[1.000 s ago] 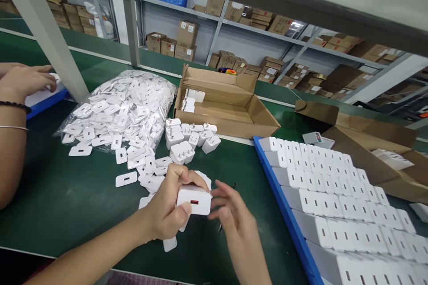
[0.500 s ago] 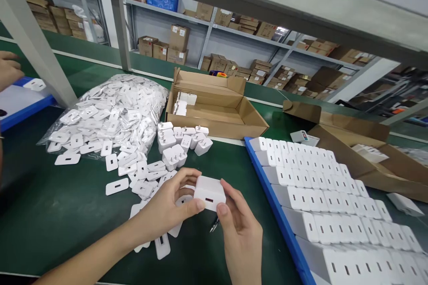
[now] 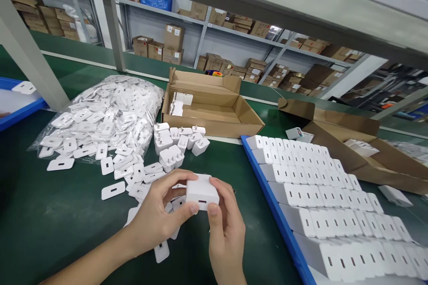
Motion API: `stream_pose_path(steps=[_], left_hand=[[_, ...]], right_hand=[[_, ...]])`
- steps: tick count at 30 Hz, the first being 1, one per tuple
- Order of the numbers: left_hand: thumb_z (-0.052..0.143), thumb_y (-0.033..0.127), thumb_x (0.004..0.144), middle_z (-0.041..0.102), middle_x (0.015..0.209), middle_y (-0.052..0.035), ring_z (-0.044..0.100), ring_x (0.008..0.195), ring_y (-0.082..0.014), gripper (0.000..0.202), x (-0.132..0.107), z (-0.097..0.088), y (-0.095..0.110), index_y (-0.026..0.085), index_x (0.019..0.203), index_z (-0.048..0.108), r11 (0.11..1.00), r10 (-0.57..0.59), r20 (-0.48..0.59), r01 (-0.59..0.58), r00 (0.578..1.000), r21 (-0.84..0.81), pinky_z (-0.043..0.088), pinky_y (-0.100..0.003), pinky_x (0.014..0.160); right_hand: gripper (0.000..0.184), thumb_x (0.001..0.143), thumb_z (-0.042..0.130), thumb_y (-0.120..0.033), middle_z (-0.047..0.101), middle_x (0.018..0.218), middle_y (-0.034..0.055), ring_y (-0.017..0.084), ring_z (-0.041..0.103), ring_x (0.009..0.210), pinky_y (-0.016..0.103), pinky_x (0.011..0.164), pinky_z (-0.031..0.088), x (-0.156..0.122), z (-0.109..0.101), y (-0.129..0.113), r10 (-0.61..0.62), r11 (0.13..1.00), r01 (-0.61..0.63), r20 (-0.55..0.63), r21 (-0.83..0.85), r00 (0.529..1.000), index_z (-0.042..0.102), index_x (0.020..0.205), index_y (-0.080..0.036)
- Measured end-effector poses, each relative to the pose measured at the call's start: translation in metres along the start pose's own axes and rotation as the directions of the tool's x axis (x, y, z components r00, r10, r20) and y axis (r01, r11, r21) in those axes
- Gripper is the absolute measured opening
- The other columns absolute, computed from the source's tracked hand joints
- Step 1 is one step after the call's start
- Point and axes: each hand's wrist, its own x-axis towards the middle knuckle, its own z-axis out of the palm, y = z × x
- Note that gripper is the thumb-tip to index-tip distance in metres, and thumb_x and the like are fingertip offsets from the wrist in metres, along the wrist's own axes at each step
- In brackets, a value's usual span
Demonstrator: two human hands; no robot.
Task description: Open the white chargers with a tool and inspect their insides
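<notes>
Between my two hands is a white charger [image 3: 202, 190], its slotted port face turned toward me. My left hand [image 3: 163, 213] grips its left side, thumb in front and fingers behind. On the opposite side my right hand [image 3: 224, 222] closes on it with thumb and fingers. Loose white slotted plates [image 3: 113, 190] lie beside and partly under my left hand. They spill from a clear plastic bag [image 3: 110, 102] full of the same plates. Several white chargers with prongs [image 3: 172, 156] stand beyond my hands.
A blue tray [image 3: 272, 207] on the right holds rows of white chargers [image 3: 309, 196]. Behind stands an open cardboard box [image 3: 214, 129] with a few white pieces; another open box [image 3: 361, 164] sits at far right. A second blue tray [image 3: 23, 109] is at left, near a metal post [image 3: 33, 53].
The view has shifted slightly. My hands still hold the charger, with the right fingers now further over its top. The other person's hand at the far left has mostly left view.
</notes>
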Motion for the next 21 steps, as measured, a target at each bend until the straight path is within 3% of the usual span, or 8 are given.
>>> stream_pose_path(steps=[5, 8, 10, 12, 14, 15, 18, 21], left_hand=[[0.071, 0.025, 0.078, 0.059, 0.11, -0.0018, 0.06, 0.1, -0.0184, 0.034, 0.0, -0.007, 0.0, 0.029, 0.109, 0.059, 0.998, 0.047, 0.011, -0.046, 0.999, -0.035, 0.052, -0.025, 0.084], [0.073, 0.024, 0.077, 0.057, 0.111, -0.0008, 0.059, 0.101, -0.0181, 0.04, -0.003, -0.009, -0.001, 0.031, 0.112, 0.055, 0.996, 0.063, 0.02, -0.062, 0.998, -0.057, 0.052, -0.024, 0.083], [0.074, 0.025, 0.075, 0.057, 0.111, -0.0007, 0.059, 0.102, -0.0184, 0.042, -0.005, -0.008, -0.002, 0.03, 0.11, 0.052, 0.994, 0.068, 0.032, -0.065, 0.997, -0.082, 0.051, -0.025, 0.083], [0.077, 0.028, 0.073, 0.058, 0.108, -0.0004, 0.059, 0.1, -0.0176, 0.046, -0.004, -0.007, -0.002, 0.029, 0.109, 0.048, 0.992, 0.038, 0.051, -0.032, 0.998, -0.12, 0.05, -0.025, 0.083], [0.08, 0.033, 0.069, 0.06, 0.101, 0.0004, 0.061, 0.091, -0.0155, 0.053, -0.003, -0.006, -0.002, 0.028, 0.108, 0.044, 0.987, -0.052, 0.086, 0.065, 0.995, -0.148, 0.05, -0.025, 0.079], [0.08, 0.035, 0.067, 0.06, 0.097, 0.0011, 0.061, 0.085, -0.014, 0.056, -0.002, -0.005, -0.003, 0.027, 0.107, 0.042, 0.98, -0.107, 0.108, 0.123, 0.988, -0.159, 0.049, -0.024, 0.075], [0.081, 0.043, 0.064, 0.06, 0.088, 0.0027, 0.058, 0.07, -0.0109, 0.059, 0.002, -0.004, -0.011, 0.026, 0.104, 0.04, 0.949, -0.243, 0.157, 0.268, 0.957, -0.166, 0.046, -0.022, 0.063], [0.079, 0.049, 0.064, 0.057, 0.08, 0.004, 0.054, 0.069, -0.0106, 0.058, 0.002, -0.003, -0.021, 0.024, 0.102, 0.045, 0.943, -0.282, 0.211, 0.311, 0.936, -0.119, 0.043, -0.021, 0.06]], right_hand=[[0.031, 0.096, 0.043, -0.037, 0.054, 0.121, 0.0089, 0.023, 0.057, 0.108, 0.032, 0.078, 0.056, 0.004, -0.011, 0.001, -0.037, 0.998, 0.042, 0.11, -0.049, 0.993, 0.05, 0.125, -0.03], [0.037, 0.094, 0.047, -0.041, 0.047, 0.131, 0.0115, 0.027, 0.05, 0.119, 0.039, 0.087, 0.054, 0.006, -0.024, -0.001, -0.204, 0.96, 0.222, 0.116, -0.17, 0.972, 0.047, 0.129, -0.027], [0.033, 0.092, 0.052, -0.031, 0.043, 0.134, 0.0121, 0.027, 0.047, 0.123, 0.041, 0.091, 0.052, 0.006, -0.032, -0.005, -0.377, 0.879, 0.396, 0.123, -0.264, 0.918, 0.049, 0.124, -0.025], [0.024, 0.089, 0.056, -0.017, 0.048, 0.131, 0.0106, 0.025, 0.049, 0.121, 0.038, 0.091, 0.052, 0.006, -0.037, -0.011, -0.523, 0.755, 0.552, 0.182, -0.355, 0.833, 0.055, 0.113, -0.024], [0.02, 0.088, 0.055, -0.009, 0.057, 0.12, 0.0094, 0.023, 0.056, 0.113, 0.035, 0.087, 0.054, 0.005, -0.039, -0.016, -0.581, 0.638, 0.64, 0.277, -0.429, 0.765, 0.06, 0.101, -0.023], [0.017, 0.088, 0.054, -0.009, 0.061, 0.113, 0.0096, 0.022, 0.059, 0.107, 0.033, 0.083, 0.056, 0.004, -0.039, -0.019, -0.577, 0.612, 0.649, 0.306, -0.451, 0.757, 0.061, 0.097, -0.022], [0.014, 0.09, 0.051, -0.01, 0.066, 0.1, 0.0118, 0.021, 0.063, 0.092, 0.03, 0.072, 0.058, -0.002, -0.037, -0.021, -0.524, 0.647, 0.593, 0.285, -0.48, 0.803, 0.062, 0.093, -0.018], [0.015, 0.088, 0.053, -0.008, 0.067, 0.098, 0.0122, 0.019, 0.065, 0.084, 0.027, 0.066, 0.057, -0.011, -0.039, -0.014, -0.454, 0.764, 0.493, 0.196, -0.417, 0.869, 0.063, 0.09, -0.019]])
